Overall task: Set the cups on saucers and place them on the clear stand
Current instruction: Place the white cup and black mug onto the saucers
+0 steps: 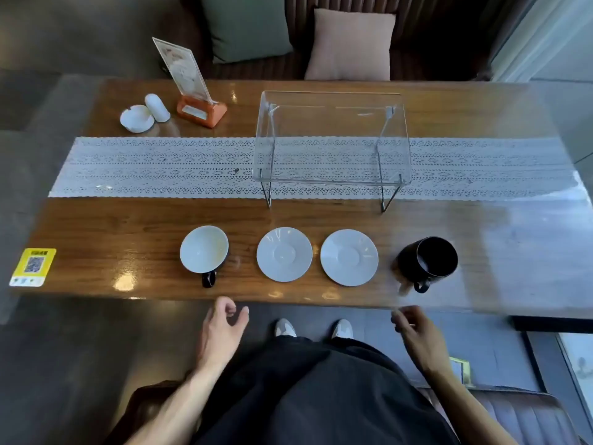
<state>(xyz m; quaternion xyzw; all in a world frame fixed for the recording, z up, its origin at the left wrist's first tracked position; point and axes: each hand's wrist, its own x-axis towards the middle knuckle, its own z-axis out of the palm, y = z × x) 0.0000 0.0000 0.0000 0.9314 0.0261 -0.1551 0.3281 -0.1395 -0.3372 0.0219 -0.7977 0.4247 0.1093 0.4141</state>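
Observation:
Two white saucers (284,254) (349,257) lie side by side near the table's front edge. To their left stands a cup with a white inside and a black handle (203,248). A black cup (430,263) stands to the right of the saucers. Behind them, on the lace runner, stands the clear stand (332,139) with nothing on top. My left hand (223,329) hovers below the table edge, under the white-lined cup, fingers loosely curled and holding nothing. My right hand (417,332) hangs below the edge near the black cup, also holding nothing.
A white lace runner (160,167) crosses the wooden table (128,226). At the back left are a white ashtray (137,118), a small white shaker (157,107) and a menu holder (192,85). A yellow QR sticker (33,266) marks the front left corner.

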